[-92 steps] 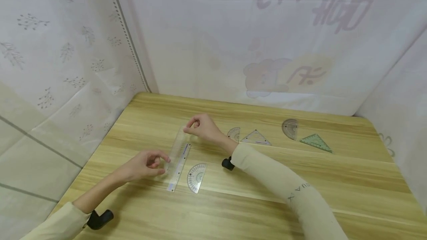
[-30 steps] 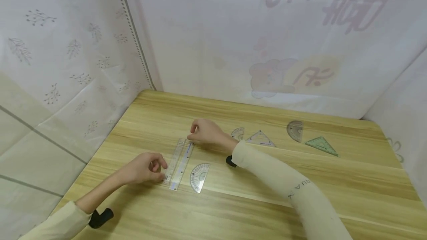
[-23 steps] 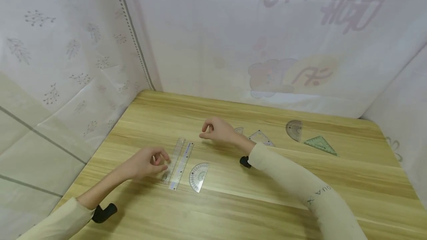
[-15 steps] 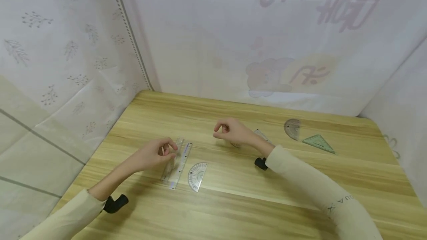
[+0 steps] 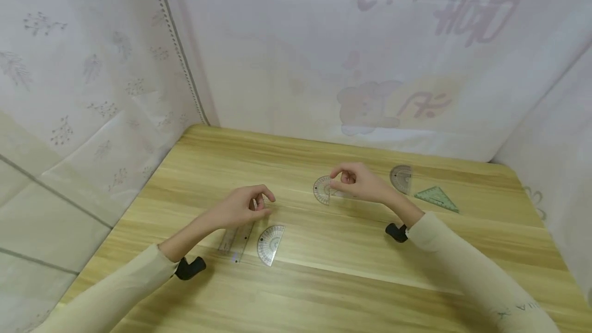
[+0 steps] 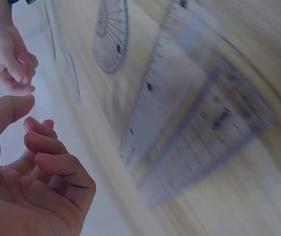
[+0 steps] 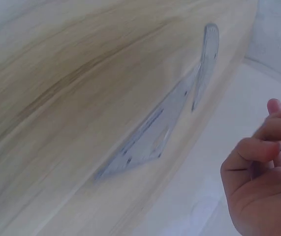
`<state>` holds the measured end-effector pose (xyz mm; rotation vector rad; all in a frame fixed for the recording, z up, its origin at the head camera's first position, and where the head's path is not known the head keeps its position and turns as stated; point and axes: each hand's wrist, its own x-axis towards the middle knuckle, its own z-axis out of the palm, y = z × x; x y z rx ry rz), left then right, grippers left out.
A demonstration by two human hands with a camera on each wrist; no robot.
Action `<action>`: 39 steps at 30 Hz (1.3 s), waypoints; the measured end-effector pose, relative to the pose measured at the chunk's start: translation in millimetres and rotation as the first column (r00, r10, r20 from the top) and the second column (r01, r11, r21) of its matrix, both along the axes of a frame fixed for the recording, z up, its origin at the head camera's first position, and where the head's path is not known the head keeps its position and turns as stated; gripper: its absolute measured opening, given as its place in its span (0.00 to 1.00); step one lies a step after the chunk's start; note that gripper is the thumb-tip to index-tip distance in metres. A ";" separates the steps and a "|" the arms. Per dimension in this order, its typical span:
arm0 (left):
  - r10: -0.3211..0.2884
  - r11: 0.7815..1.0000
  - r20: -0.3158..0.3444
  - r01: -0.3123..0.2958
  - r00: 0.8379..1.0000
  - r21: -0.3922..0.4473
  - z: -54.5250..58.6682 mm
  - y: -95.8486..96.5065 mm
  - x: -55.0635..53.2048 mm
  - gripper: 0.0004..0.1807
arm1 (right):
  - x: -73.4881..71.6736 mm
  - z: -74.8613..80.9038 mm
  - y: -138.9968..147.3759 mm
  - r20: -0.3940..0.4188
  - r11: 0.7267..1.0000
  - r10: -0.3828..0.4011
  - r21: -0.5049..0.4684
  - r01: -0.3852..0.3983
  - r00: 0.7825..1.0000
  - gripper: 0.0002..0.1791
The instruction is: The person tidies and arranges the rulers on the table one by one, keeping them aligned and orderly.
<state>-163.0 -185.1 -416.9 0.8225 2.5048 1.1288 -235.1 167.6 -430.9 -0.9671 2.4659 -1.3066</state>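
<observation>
My left hand (image 5: 240,208) holds nothing, its fingers loosely bent above the upper part of two clear rulers. In the left wrist view one ruler (image 6: 167,69) and a wider-looking, bluish ruler (image 6: 204,132) lie side by side on the wood. To their right is a clear protractor (image 5: 270,245). My right hand (image 5: 363,184), also with nothing in it, has its thumb and index finger bent apart. It hangs over a clear set square (image 7: 145,140), mostly hidden in the head view. Beside that lies another clear protractor (image 5: 321,190), its straight edge close to the right fingertips.
Farther right on the wooden table (image 5: 296,297) lie a greyish protractor (image 5: 400,179) and a green set square (image 5: 437,199). White printed cloth (image 5: 277,66) hangs behind the table and along both sides. Each wrist carries a black camera mount (image 5: 189,268).
The left ruler, lifted at its far end earlier, now lies flat beside the other. Both hands have let go and moved right, the right hand reaching the clear set square.
</observation>
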 end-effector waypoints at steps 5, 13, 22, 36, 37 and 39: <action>-0.035 0.999 0.026 0.034 0.999 0.037 -0.4 14.9 -5.4 0.16 | 4.0 1.6 14.2 -0.021 1.000 0.013 0.016 -0.012 1.000 0.15; -0.053 0.998 0.055 0.050 0.997 0.043 1.0 26.8 -15.3 0.19 | 8.6 0.8 35.3 -0.018 1.000 0.010 0.029 -0.009 1.000 0.18; -0.034 0.999 0.094 0.031 0.995 0.029 4.5 32.0 -26.2 0.24 | 14.6 0.8 53.6 0.013 0.996 -0.040 0.076 0.039 0.999 0.23; 0.038 0.999 0.192 -0.040 0.981 0.003 -12.9 57.3 -44.9 0.38 | 22.5 -4.3 53.5 0.046 0.990 -0.067 0.130 0.061 0.997 0.33; 0.039 0.999 0.186 -0.040 0.982 -0.001 -14.0 59.6 -45.7 0.38 | 22.9 -5.3 53.1 0.048 0.989 -0.070 0.134 0.063 0.996 0.33; 0.041 0.999 0.171 -0.041 0.984 -0.007 -16.1 64.0 -46.8 0.39 | 22.8 -8.3 52.0 0.040 0.989 -0.064 0.138 0.058 0.997 0.34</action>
